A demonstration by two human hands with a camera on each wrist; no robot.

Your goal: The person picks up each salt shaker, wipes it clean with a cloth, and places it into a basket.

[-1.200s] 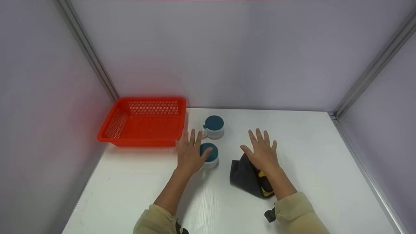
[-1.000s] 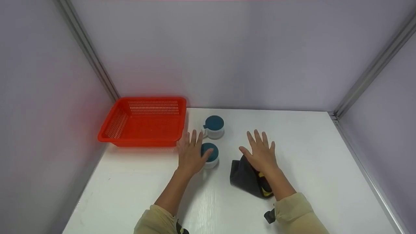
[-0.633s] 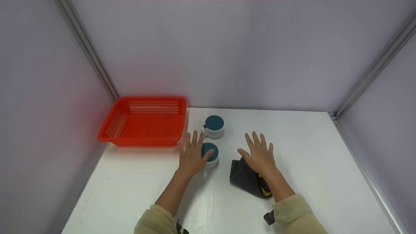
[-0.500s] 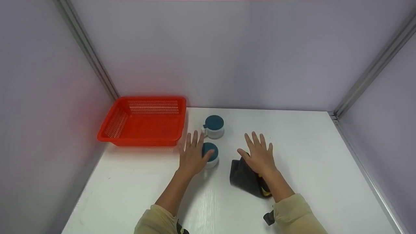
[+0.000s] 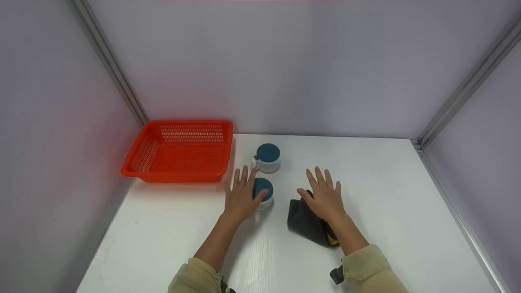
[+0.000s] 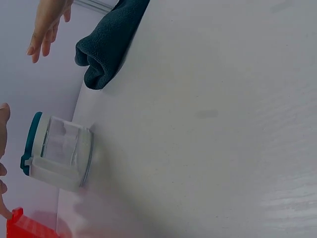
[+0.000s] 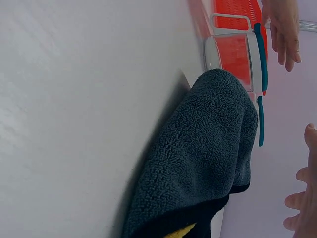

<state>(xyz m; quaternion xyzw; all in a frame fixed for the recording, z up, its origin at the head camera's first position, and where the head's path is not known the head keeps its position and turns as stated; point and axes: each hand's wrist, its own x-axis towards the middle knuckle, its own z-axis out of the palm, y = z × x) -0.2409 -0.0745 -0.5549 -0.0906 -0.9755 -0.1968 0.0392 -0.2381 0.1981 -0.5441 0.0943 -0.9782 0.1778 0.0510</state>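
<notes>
My left hand (image 5: 242, 199) hovers with fingers spread, partly covering the nearer jar (image 5: 265, 199), which is clear with a teal lid. A matching jar (image 5: 268, 166) with a side handle stands behind it. My right hand (image 5: 325, 199), also spread, hangs above a folded dark grey towel (image 5: 305, 224) with black edging and a bit of yellow. In the right wrist view the fuzzy towel (image 7: 198, 148) lies below the right fingers (image 7: 296, 201). The left wrist view has one jar (image 6: 62, 151) upright on the table, below the left fingers (image 6: 3, 129). Neither hand holds anything.
A red perforated basket (image 5: 183, 179) stands at the back left of the white table (image 5: 171, 240), close to the jars. Pale panels (image 5: 285, 69) enclose the table at the back and both sides. A small black device (image 5: 337, 274) shows at the right cuff.
My right hand has drifted slightly left and towards me over the towel. The left hand has shifted a little to the right. Jars, towel and basket stay in place.
</notes>
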